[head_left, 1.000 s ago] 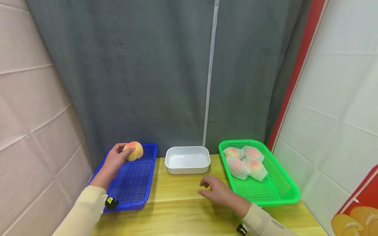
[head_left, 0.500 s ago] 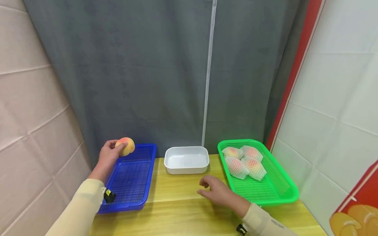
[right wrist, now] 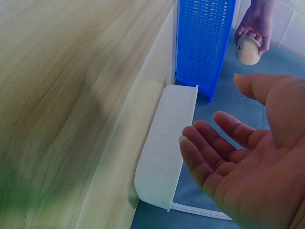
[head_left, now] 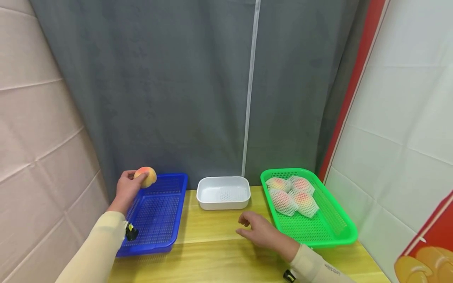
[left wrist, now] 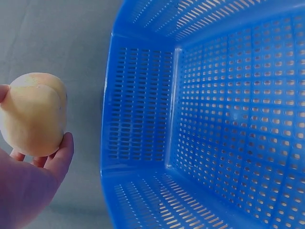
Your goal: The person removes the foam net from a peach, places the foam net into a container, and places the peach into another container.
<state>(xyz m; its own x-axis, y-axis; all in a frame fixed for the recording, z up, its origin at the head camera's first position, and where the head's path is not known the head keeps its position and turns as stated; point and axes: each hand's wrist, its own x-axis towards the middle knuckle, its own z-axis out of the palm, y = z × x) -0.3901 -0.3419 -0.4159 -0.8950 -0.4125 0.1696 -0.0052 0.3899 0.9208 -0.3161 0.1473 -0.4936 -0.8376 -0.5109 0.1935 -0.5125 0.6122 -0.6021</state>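
My left hand [head_left: 127,188] grips a bare yellow peach [head_left: 146,177] with a red blush, thumb on the near side. It is held up over the far left part of the blue basket [head_left: 182,208]. In the left wrist view the peach [left wrist: 35,117] sits between thumb and fingers, and the inside of the basket [left wrist: 138,105] shows beside it. My right hand [head_left: 261,230] hovers above the table in front of the white tray [head_left: 224,205], fingers loosely bent with nothing in them. The right wrist view shows that hand [right wrist: 252,157] palm up in the picture.
At the right a green basket [head_left: 336,212] bears several peaches [head_left: 283,201] in white foam nets. The wooden table [head_left: 205,251] runs beneath everything. A grey curtain [head_left: 177,98] hangs behind, with pale walls left and right.
My left hand has moved left with the peach, from over the basket's far middle toward its far left corner. The right hand keeps its place.
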